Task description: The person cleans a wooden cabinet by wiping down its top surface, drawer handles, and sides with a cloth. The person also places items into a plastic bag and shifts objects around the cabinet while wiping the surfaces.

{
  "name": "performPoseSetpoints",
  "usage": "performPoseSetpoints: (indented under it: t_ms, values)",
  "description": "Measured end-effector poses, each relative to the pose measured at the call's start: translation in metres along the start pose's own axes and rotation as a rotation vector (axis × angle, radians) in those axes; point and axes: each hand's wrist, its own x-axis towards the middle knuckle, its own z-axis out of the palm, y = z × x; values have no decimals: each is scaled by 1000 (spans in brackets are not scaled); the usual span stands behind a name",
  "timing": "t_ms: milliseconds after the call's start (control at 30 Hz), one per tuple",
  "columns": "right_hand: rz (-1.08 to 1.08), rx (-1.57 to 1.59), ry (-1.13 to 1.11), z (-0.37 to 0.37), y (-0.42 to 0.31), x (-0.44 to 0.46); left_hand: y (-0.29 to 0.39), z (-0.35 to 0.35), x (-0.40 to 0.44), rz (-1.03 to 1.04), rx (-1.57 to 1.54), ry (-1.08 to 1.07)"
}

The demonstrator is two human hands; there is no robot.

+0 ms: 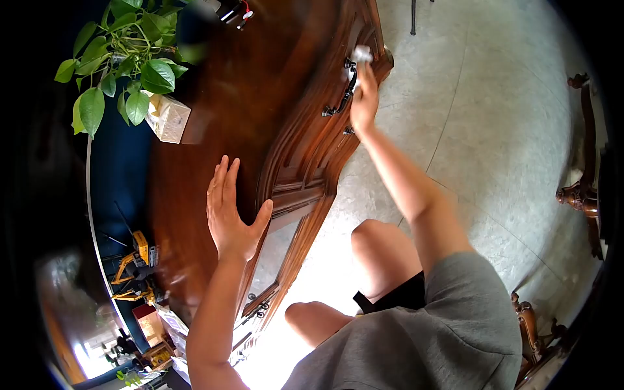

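Note:
My right hand [365, 104] is closed on a small crumpled white tissue or cloth [362, 54], blurred at my fingertips. It is against the front of a dark brown wooden cabinet [305, 140], beside a curved black drawer handle [341, 102]. Whether the cloth touches the handle or only the wood around it, I cannot tell. My left hand [233, 211] is open, fingers stretched and thumb apart, over the cabinet's glossy top near its front edge. It holds nothing.
On the cabinet top are a leafy green plant [133, 68], a tissue box [168, 119] and a yellow toy excavator [135, 263]. Boxes and papers [159, 328] crowd the lower left. Carved wooden furniture legs [582, 195] stand on the grey floor [481, 130] to the right.

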Motion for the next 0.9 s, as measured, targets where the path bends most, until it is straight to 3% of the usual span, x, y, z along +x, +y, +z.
performPoseSetpoints:
  t_ms: [67, 100, 200, 233, 300, 333, 400, 433, 467, 567, 633, 667, 733, 800, 867, 900]
  values:
    - [51, -78, 47, -1, -50, -59, 1, -1, -1, 8, -20, -2]
    - [154, -163, -33, -7, -81, -84, 1, -1, -3, 5, -23, -8]
    - [525, 167, -356, -15, -152, -169, 0, 0, -2, -3, -30, -2]
    - [464, 100, -405, -20, -179, -178, 0, 0, -2, 5, -26, 4]
    - [444, -26, -478, -17, -168, -190, 0, 0, -1, 9, -28, 10]
    - [578, 134, -398, -14, -164, -178, -1, 0, 0, 27, -32, 24]
    - [267, -276, -304, -9, -142, -146, 0, 0, -3, 38, -36, 32]
    - [975, 280, -187, -20, -161, -83, 0, 0, -3, 31, -36, 30]
    - [407, -77, -141, -4, -112, -95, 0, 0, -2, 24, -35, 28]
    - [-47, -246, 139, 7, -47, -6, -1, 0, -2, 31, -27, 35]
    - [36, -165, 17, 17, 27, 39, -2, 1, -2, 31, -33, 32]
    - [219, -86, -100, 18, 51, 62, -2, 1, -1, 36, -40, 31]
    - [116, -69, -11, 29, 103, 92, -2, 1, 0, 45, -32, 36]
    - [465, -83, -130, 16, 81, 99, -2, 1, -1, 53, -27, 41]
    - [544, -96, -117, 14, 51, 70, 0, 1, -1, 43, -23, 42]
    - [467, -109, -105, 16, 47, 47, 0, 1, -2, 39, -27, 43]
